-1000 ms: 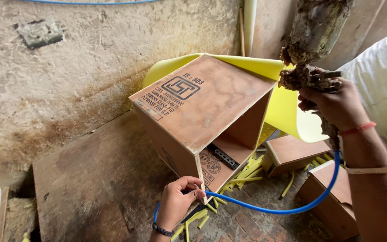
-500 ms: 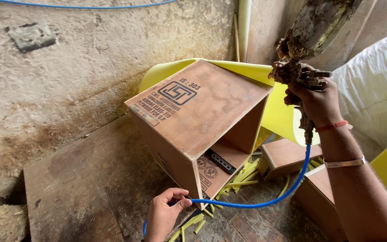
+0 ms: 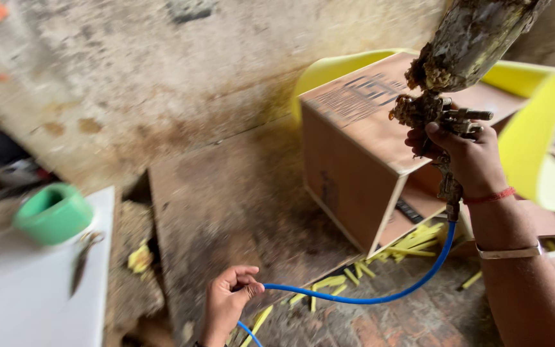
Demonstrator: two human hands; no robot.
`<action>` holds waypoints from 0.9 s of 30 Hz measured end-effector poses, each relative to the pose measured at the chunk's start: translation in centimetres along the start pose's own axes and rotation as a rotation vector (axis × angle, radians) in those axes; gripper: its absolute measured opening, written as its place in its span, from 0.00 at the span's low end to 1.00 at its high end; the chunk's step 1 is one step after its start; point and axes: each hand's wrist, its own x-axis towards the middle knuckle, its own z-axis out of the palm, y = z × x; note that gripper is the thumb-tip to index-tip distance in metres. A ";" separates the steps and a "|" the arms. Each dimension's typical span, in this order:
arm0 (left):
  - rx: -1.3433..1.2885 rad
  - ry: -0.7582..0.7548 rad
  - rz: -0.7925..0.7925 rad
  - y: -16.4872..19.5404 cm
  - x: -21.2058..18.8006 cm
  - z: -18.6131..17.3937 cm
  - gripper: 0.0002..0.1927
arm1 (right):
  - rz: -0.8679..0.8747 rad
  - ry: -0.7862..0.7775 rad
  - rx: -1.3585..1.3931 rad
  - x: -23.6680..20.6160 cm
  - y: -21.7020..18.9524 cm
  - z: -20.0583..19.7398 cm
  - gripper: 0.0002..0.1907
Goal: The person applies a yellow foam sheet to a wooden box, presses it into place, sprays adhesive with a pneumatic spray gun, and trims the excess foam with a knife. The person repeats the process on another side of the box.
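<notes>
- Spray gun (image 3: 441, 115), crusted with dried paint, sits in the right hand (image 3: 464, 157), held up over the open plywood box (image 3: 361, 160); its fingers (image 3: 419, 138) are wrapped tight round the grip.
- A caked paint cup (image 3: 473, 38) rises from the top of the gun, tilted to the upper right.
- Blue air hose (image 3: 380, 295) runs from the bottom of the gun's handle, sags low over the floor and reaches the left hand (image 3: 226, 302).
- The left hand's fingers (image 3: 242, 283) pinch the hose, thumb against forefinger.
- The box lies on its side on a worn board (image 3: 226, 205), its open face toward the lower right.
- A yellow curved sheet (image 3: 534, 115) stands behind and beside the box.
- Yellow scraps (image 3: 412, 247) lie scattered on the brick floor (image 3: 406, 321) near the box.
- At left, a green roll of tape (image 3: 52, 212) rests on a white tabletop (image 3: 27, 302), beside a small dark tool (image 3: 83, 257).
</notes>
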 end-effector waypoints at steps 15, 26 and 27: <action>0.030 0.372 -0.311 -10.1 -15.6 -30.7 0.14 | 0.295 -0.358 -0.142 -11.5 27.6 41.9 0.20; 0.011 0.707 -0.659 -14.5 -17.4 -36.9 0.21 | 0.254 -0.541 -0.508 -22.3 46.1 69.3 0.36; 0.059 0.703 -0.750 -14.8 -16.8 -37.2 0.21 | 0.279 -0.558 -0.548 -22.8 47.0 70.5 0.36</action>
